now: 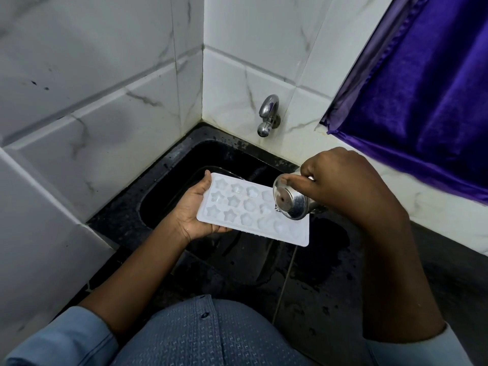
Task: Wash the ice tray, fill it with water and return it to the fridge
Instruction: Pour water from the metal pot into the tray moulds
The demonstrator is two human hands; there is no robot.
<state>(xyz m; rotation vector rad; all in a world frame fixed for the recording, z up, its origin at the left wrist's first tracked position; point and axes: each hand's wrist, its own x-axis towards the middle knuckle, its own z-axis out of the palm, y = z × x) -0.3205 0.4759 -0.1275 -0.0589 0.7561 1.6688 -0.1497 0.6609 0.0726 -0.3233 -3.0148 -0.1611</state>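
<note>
While the person stands at a black sink [227,154] set in the corner of a white marbled tile wall [105,101], the left hand [196,207] holds the white ice tray [248,207] by its left short end. The palm is under the tray, one fingertip comes up over the far edge and the thumb lies along the near edge, so the hand is closed around that end. The tray is in the air above the sink basin, nearly flat, and its star-shaped cavities face up. The right hand [340,186] grips a small steel cup [290,202] from above with bent fingers. The cup is tipped on its side just over the right part of the tray, and one round end faces the camera. I cannot tell if water is running out of it. A chrome tap [268,114] comes out of the wall behind the sink, above the tray and apart from it. The dark counter [330,286] around the sink looks wet. A purple curtain [422,101] hangs at the right. At the bottom, a blue shirt [206,336] is seen.
</note>
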